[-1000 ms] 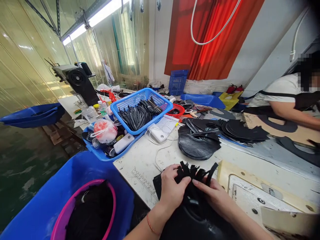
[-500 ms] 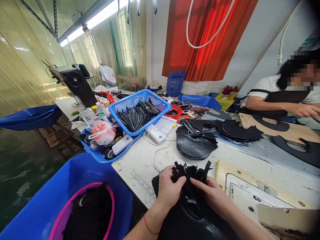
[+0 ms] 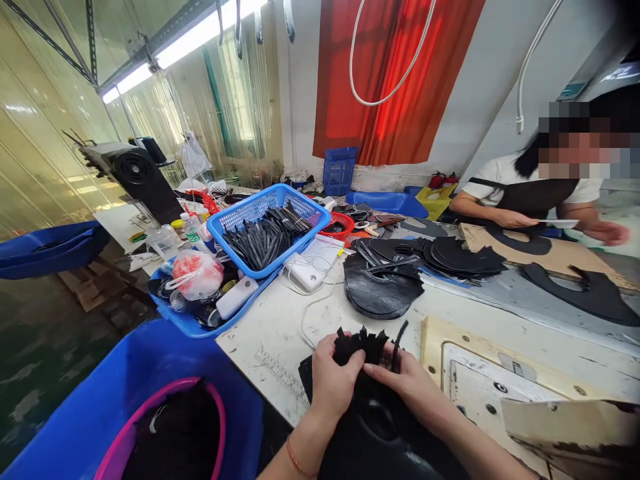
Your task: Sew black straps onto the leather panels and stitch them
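Black leather pieces with a notched edge lie in front of me at the table's near edge, with a round opening in the upper one. My left hand is closed around the notched edge, thumb pressed on top. Opposite it, my right hand pinches the same edge with thumb and fingers close to the left thumb. A thin black strip sticks up by the right fingers; whether they grip it is unclear. Just beyond both hands lies a stack of rounded black leather pieces with strips on it.
A blue basket of black strips stands on a blue tray at the left. A sewing machine bed is at my right. Below left, a pink tub holds black material. Across the table, a co-worker handles a pale flat thing.
The view has shifted slightly right. My right hand has drawn in toward my left thumb, and the notched tabs are bunched closer. The co-worker's hands have moved and now show a pale flat thing.
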A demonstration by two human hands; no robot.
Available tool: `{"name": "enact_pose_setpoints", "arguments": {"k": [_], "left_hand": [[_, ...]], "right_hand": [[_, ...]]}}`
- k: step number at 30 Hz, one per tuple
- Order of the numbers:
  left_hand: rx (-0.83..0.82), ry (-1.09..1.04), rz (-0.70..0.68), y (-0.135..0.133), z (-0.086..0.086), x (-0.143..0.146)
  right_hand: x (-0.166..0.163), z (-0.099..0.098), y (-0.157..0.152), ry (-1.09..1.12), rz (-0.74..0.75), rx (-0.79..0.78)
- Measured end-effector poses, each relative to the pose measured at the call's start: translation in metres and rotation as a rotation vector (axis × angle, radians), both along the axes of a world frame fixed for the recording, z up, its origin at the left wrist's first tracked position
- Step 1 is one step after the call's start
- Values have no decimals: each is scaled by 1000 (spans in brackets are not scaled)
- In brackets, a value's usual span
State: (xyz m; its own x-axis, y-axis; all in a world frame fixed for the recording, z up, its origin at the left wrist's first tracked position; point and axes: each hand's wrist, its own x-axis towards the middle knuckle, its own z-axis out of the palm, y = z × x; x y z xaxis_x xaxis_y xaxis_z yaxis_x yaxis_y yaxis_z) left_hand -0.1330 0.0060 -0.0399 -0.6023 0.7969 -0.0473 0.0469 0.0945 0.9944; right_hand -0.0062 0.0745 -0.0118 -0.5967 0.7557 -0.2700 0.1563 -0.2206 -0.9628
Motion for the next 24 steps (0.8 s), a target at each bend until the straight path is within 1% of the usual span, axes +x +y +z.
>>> {"name": "enact_pose_setpoints", "arguments": {"k": [4, 6, 9, 12, 14, 19, 24], "left_hand": [[14, 12, 13, 0, -3, 0], [26, 21, 13, 0, -4, 0], [38, 38, 11, 0, -4, 0], [38, 44, 8, 0, -3, 0], [34, 44, 12, 0, -2, 0], [27, 42, 28, 0, -1, 1], [15, 40, 26, 0, -2, 0]], "right_hand": [[8, -5, 4, 112, 105, 24], [12, -10, 7, 166, 147, 12], [16, -16, 11, 184, 185, -38], [16, -19, 13, 158, 143, -158], [15, -19, 13, 123, 113, -201], [13, -17, 12, 74, 123, -128], [12, -16, 11, 63, 103, -112]]}}
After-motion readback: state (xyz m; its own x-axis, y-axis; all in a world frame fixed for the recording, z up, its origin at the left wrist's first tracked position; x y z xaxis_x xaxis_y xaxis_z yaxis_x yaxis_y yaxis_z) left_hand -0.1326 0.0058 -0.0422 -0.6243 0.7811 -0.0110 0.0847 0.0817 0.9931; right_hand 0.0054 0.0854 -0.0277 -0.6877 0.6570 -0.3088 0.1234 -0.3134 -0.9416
